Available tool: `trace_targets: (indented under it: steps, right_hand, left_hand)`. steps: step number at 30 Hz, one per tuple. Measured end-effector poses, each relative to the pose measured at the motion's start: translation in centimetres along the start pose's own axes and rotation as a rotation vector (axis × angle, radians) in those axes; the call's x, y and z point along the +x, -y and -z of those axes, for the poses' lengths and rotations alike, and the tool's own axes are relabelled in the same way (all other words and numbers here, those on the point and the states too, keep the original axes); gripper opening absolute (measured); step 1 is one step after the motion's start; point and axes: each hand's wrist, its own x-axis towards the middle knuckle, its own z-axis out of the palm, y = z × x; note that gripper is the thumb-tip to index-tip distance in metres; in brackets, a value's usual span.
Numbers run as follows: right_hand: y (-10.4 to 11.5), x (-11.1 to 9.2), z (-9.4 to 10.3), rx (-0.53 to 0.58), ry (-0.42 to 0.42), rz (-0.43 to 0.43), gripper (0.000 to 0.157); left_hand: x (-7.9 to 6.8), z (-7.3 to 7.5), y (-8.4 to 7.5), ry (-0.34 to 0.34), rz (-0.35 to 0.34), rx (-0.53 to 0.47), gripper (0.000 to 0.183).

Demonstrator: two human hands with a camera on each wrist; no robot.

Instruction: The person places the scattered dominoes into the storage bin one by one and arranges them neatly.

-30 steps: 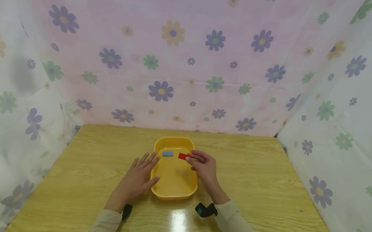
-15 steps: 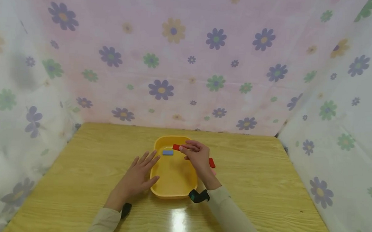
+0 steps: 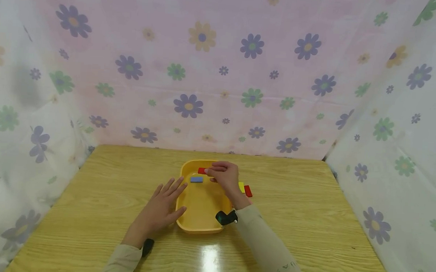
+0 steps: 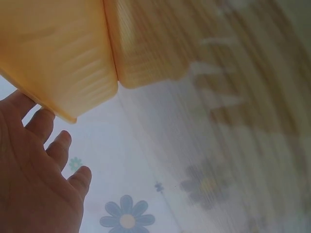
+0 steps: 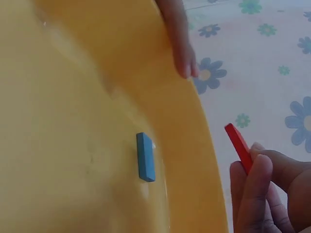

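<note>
My right hand (image 3: 225, 177) pinches a flat red block (image 3: 202, 170) between thumb and fingertips, over the far end of a yellow plastic tub (image 3: 203, 229). In the right wrist view the red block (image 5: 238, 146) sticks out from the fingertips. A blue rectangular block (image 3: 196, 179) lies on the tub floor, just nearer than the red one. My left hand (image 3: 160, 206) rests at the tub's left rim with straight, spread fingers. From the left wrist, the fingertips of that hand (image 4: 43, 155) show right at the rim of the tub (image 4: 63, 68).
To the right of the tub, partly behind the right wrist, lie a yellow block (image 3: 241, 187) and another red block (image 3: 248, 191), with a bit of pink beside them. The wooden table (image 3: 309, 229) is enclosed by flowered cloth walls (image 3: 220, 83).
My right hand has carried the red block left and toward the tub's far end. The yellow and second red blocks beside the tub have come into view. The left hand stays put.
</note>
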Motion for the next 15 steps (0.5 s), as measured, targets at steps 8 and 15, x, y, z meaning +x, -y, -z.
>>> trace_targets:
  steps: [8, 15]
  right_hand:
    - [-0.4, 0.7, -1.8, -0.215, 0.081, -0.043, 0.032]
    - [-1.4, 0.9, -2.6, -0.33, 0.115, -0.121, 0.031]
  left_hand:
    - [-0.1, -0.1, 0.1, -0.017, -0.011, 0.005, 0.073]
    - [0.0, -0.5, 0.3, -0.023, -0.014, 0.006, 0.073]
